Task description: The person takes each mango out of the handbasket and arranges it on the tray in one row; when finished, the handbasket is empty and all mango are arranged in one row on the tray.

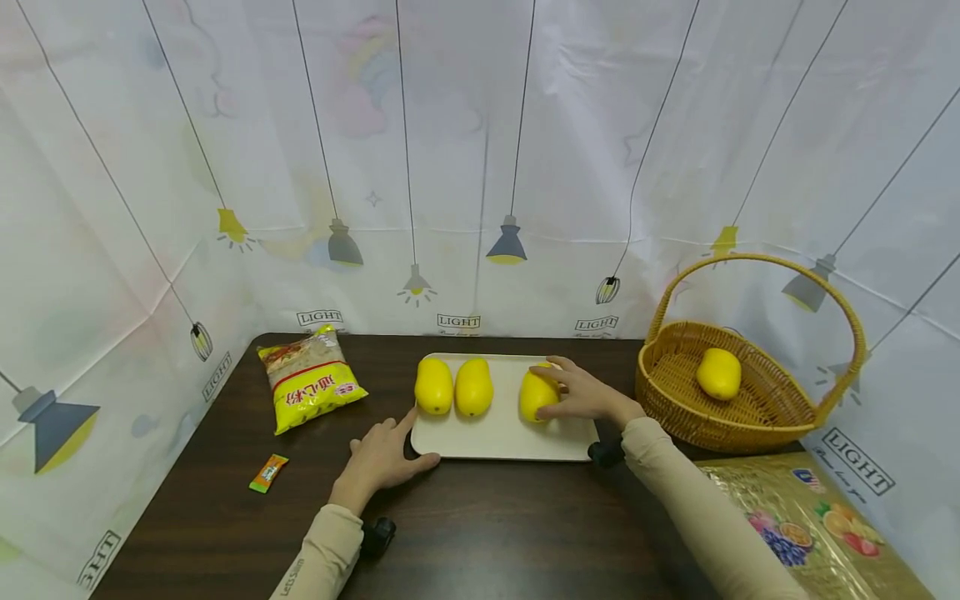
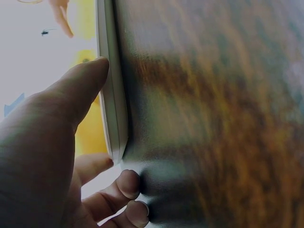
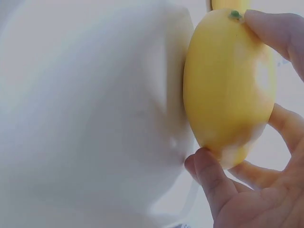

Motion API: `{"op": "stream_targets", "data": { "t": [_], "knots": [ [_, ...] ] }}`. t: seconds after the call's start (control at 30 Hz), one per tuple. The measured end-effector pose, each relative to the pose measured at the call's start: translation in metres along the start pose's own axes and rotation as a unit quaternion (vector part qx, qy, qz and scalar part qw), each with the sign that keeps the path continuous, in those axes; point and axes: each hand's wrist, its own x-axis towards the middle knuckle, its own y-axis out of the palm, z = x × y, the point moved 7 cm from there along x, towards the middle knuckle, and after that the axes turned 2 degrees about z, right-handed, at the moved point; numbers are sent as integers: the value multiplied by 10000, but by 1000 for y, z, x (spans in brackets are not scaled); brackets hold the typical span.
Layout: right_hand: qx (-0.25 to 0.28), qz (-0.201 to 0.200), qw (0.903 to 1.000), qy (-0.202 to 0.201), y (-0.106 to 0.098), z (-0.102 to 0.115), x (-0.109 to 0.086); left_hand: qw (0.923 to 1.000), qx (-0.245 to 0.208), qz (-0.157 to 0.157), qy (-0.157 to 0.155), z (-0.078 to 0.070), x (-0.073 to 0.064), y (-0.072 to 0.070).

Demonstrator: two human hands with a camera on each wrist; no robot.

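A cream tray [image 1: 504, 446] lies on the dark table with three yellow mango-like fruits on it. Two of them, the left fruit [image 1: 433, 387] and the middle fruit [image 1: 474, 388], sit side by side at the tray's left. My right hand [image 1: 585, 393] grips the third fruit [image 3: 228, 85] at the tray's right part, thumb near its green stem end and fingertips at the opposite end. At the front left corner, my left hand [image 1: 381, 457] touches the tray, with its thumb [image 2: 88, 78] along the front rim and a finger by the left edge. Other left fingertips rest on the table.
To the right, a wicker basket [image 1: 750, 429] with a tall handle holds another yellow fruit [image 1: 718, 374]. A gold printed bag [image 1: 810, 525] lies before it. At left are a yellow food packet [image 1: 311, 379] and a small orange-green wrapped candy [image 1: 268, 473]. A patterned curtain [image 1: 450, 125] hangs behind.
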Motion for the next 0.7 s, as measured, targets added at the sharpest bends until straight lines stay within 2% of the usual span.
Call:
{"op": "stream_targets", "data": {
  "t": [0.3,0.7],
  "knots": [
    [330,125,9994,-12,6,11,18,10000,12,-6,-15,-1,0,-1],
    [315,194,9990,-268,13,25,32,10000,67,1,6,0,-1,0]
  ]
}}
